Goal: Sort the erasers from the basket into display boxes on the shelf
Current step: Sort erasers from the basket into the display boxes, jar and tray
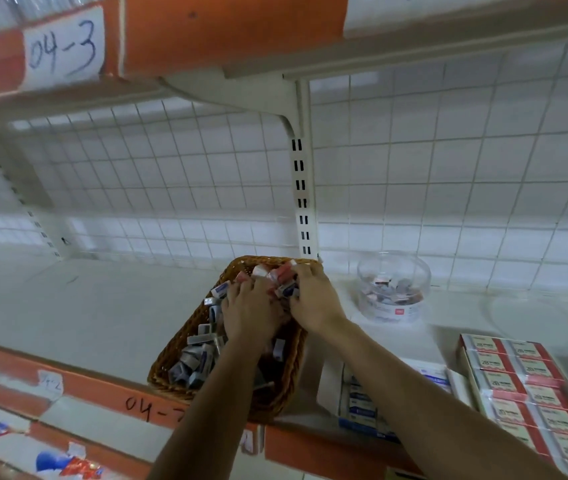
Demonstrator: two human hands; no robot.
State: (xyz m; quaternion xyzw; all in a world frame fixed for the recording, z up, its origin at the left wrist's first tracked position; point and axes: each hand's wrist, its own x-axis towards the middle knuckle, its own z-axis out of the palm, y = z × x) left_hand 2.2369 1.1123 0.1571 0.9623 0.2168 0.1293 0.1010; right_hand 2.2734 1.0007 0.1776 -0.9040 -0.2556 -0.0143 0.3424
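Observation:
A brown wicker basket (171,355) stands on the white shelf (85,306), holding several small wrapped erasers (199,358). Both my hands are inside its far end. My left hand (249,308) grips a bunch of erasers, fingers curled over them. My right hand (312,299) closes on red and blue wrapped erasers (284,282) right beside it. A red display box (524,386) full of erasers sits at the right. A blue display box (362,407) lies partly hidden under my right forearm.
A clear round plastic tub (393,289) with a few erasers stands at the back right, with its clear lid (535,320) lying nearby. A wire grid (171,168) backs the shelf. An upper shelf (206,32) hangs overhead. Orange price strips (102,386) line the front edge.

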